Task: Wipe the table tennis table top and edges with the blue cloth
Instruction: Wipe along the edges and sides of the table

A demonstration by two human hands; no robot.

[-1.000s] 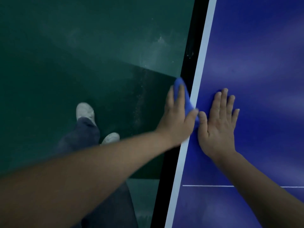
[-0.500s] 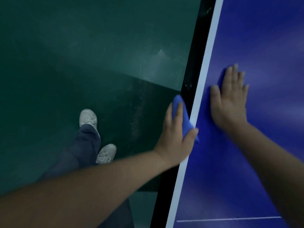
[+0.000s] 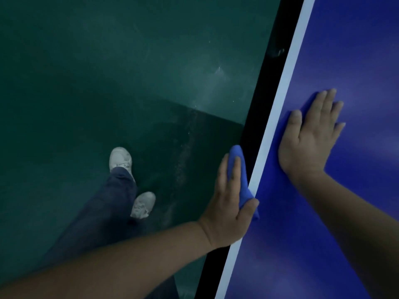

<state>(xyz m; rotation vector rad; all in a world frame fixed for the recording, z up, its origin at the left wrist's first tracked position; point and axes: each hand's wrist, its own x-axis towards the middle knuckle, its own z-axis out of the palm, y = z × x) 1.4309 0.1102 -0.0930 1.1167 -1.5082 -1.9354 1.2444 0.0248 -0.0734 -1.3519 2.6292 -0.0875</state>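
Note:
The blue table tennis table top fills the right side, with a white border line and a black side edge running diagonally. My left hand holds the blue cloth against the black side edge: the fingers lie over the cloth on the outer side and the thumb hooks over the white line onto the top. My right hand lies flat on the table top, fingers straight and spread, a little ahead of the left hand.
Dark green floor lies left of the table. My legs in dark trousers and white shoes stand close beside the table edge.
The white cross line on the table top has passed out of view at the bottom. My right hand now lies ahead of my left, no longer beside it. The cloth stays on the edge.

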